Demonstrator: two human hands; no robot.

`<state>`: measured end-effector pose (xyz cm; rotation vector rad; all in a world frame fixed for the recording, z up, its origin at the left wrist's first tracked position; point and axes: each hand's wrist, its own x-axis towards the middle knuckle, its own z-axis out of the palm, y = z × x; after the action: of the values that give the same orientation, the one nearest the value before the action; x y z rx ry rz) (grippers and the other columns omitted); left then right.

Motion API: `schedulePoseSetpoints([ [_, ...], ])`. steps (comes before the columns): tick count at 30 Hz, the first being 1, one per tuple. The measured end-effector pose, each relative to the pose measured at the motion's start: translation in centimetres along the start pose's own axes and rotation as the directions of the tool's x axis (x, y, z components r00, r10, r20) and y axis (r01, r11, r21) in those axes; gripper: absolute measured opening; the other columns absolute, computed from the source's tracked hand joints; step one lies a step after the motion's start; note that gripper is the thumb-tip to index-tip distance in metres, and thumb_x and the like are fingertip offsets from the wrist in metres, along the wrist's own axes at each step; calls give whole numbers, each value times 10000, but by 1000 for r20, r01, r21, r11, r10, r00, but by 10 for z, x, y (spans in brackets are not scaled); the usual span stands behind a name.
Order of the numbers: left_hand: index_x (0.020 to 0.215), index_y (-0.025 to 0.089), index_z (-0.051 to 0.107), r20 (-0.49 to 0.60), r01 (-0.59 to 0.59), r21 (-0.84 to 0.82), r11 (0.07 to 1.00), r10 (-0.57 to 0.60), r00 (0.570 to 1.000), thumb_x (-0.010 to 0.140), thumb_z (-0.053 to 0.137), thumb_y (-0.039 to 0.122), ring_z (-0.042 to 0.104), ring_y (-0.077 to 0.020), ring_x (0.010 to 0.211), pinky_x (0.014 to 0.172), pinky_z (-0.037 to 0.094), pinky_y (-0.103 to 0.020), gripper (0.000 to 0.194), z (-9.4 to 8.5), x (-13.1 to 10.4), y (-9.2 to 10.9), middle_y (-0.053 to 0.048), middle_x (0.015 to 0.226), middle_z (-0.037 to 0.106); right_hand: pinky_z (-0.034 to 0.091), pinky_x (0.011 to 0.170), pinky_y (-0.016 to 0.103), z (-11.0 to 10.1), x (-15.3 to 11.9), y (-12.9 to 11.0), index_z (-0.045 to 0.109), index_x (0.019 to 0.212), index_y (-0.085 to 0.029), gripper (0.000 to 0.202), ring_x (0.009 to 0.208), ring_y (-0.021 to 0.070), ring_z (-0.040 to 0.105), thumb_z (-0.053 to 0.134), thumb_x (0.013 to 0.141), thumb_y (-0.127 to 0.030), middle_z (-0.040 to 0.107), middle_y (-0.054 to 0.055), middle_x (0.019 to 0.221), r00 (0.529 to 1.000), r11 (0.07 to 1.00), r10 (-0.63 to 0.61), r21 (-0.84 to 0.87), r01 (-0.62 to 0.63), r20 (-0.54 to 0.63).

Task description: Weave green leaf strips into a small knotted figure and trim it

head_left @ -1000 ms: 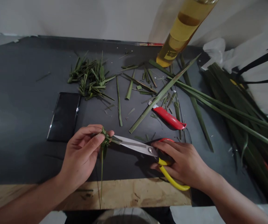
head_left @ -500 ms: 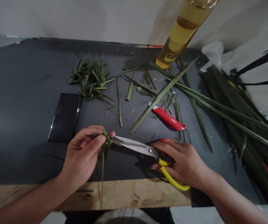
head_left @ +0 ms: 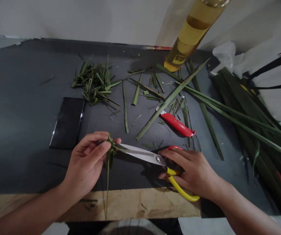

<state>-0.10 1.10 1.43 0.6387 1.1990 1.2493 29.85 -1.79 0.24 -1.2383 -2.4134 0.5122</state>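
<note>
Between the thumb and fingers of my left hand (head_left: pixel 89 160) is a small woven piece of green leaf (head_left: pixel 110 150), with a long thin strip hanging down past the table edge. My right hand (head_left: pixel 191 169) grips scissors (head_left: pixel 142 155) with yellow and red handles. Their blades point left and look nearly closed, the tips touching the short leaf ends beside my left fingertips. Part of the woven piece is hidden behind my fingers. A red-handled cutter knife (head_left: pixel 177 124) lies beyond the scissors.
A black phone (head_left: pixel 67 123) lies left, near a heap of woven leaf pieces (head_left: pixel 96 81). Cut leaf scraps and strips (head_left: pixel 137 93) are scattered mid-table. A bottle of yellow liquid (head_left: pixel 188 36) stands at the back. Long leaves (head_left: pixel 250 130) fill the right side beside a white bag (head_left: pixel 272 81).
Almost nothing differs. The scissor blades look slightly more closed on the leaf ends, and both hands hold their places.
</note>
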Motion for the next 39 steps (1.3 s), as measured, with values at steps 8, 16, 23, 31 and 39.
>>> schedulePoseSetpoints([
  [8, 804, 312, 833, 30, -23, -20, 1000, 24, 999, 691, 1005, 318, 818, -197, 849, 867, 706, -345, 206, 0, 0, -1, 46, 909, 753, 536, 627, 290, 1, -1, 0, 700, 1216, -202, 446, 703, 182, 739, 584, 1052, -601, 794, 83, 935, 1000, 1000, 16, 18, -16, -16],
  [16, 781, 319, 838, 10, -19, -12, 1000, 19, 1000, 673, 1014, 327, 812, -207, 838, 844, 710, -345, 207, 2, 0, 0, 34, 894, 754, 554, 654, 292, 1, -1, 2, 702, 1225, -213, 456, 743, 191, 759, 579, 1049, -616, 810, 100, 985, 1000, 1000, 3, 1, -3, -4],
  [23, 774, 325, 842, 28, -22, -9, 1000, 22, 999, 676, 1014, 336, 806, -191, 821, 857, 706, -331, 198, 3, 0, 2, 35, 877, 742, 552, 637, 292, 1, -2, 2, 725, 1223, -210, 423, 718, 193, 748, 645, 1021, -573, 803, 94, 950, 1000, 1000, 23, -9, -23, -8],
  [31, 761, 316, 844, 18, -16, -28, 999, 17, 1000, 655, 1024, 325, 813, -184, 817, 823, 701, -287, 209, 6, -2, 3, 40, 867, 744, 529, 611, 299, -2, -1, 1, 707, 1212, -204, 448, 695, 187, 742, 564, 1062, -602, 799, 89, 952, 1000, 1000, -6, -19, 6, -22],
  [39, 769, 324, 837, 16, 1, -12, 1000, -1, 1000, 666, 1016, 328, 794, -202, 830, 873, 706, -375, 207, 2, -1, 2, 31, 900, 743, 538, 617, 294, -2, 0, 1, 703, 1213, -198, 454, 718, 189, 751, 548, 1070, -600, 798, 93, 954, 1000, 1000, -10, -14, 9, -16],
])
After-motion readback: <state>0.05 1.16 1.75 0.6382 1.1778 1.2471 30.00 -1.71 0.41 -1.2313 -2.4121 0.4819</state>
